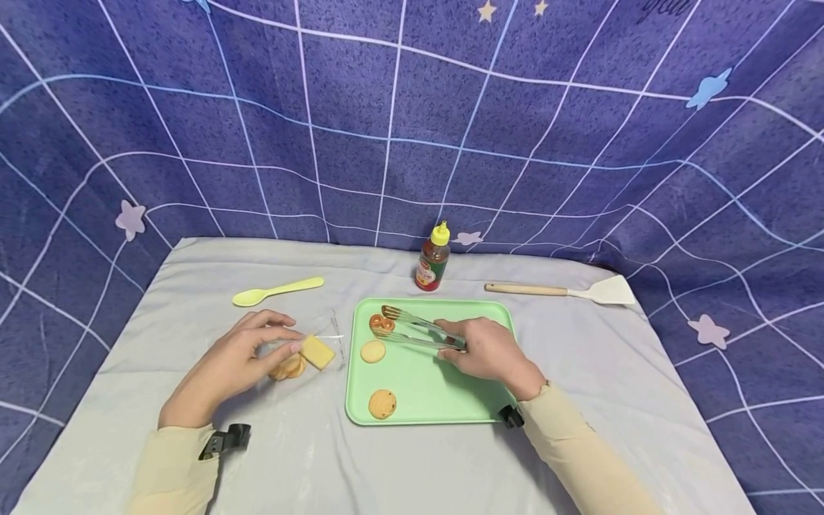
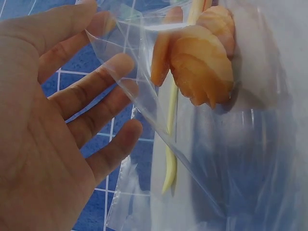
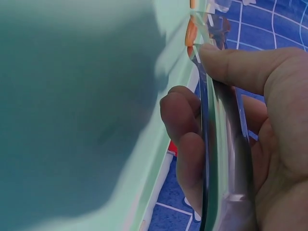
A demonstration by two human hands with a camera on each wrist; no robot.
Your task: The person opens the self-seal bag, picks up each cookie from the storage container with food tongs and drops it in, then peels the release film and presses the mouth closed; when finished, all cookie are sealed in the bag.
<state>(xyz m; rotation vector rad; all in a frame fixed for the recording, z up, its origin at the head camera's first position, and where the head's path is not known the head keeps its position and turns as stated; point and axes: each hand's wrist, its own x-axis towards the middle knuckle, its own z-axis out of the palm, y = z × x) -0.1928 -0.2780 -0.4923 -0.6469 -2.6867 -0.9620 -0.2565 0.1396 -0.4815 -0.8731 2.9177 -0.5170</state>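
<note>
My left hand point(image 1: 238, 354) pinches the edge of a clear plastic bag point(image 2: 255, 154) between thumb and index finger, the other fingers spread loosely. In the bag lie a yellow rectangular biscuit point(image 1: 318, 352) and several round golden crackers point(image 1: 287, 368). My right hand point(image 1: 487, 348) grips metal tongs point(image 1: 413, 339) over a light green tray point(image 1: 444, 400). The tong tips stand apart around a brown pretzel point(image 1: 381, 324) at the tray's far left corner. Below it on the tray are a pale round cracker point(image 1: 373, 351) and a speckled round cookie point(image 1: 383, 404).
Behind the tray stands a sauce bottle point(image 1: 432, 261) with a yellow cap. A spatula point(image 1: 560, 290) with a wooden handle lies at the back right, and a yellow-green spoon point(image 1: 278, 291) at the back left. Blue patterned cloth point(image 1: 360, 129) hangs around the table.
</note>
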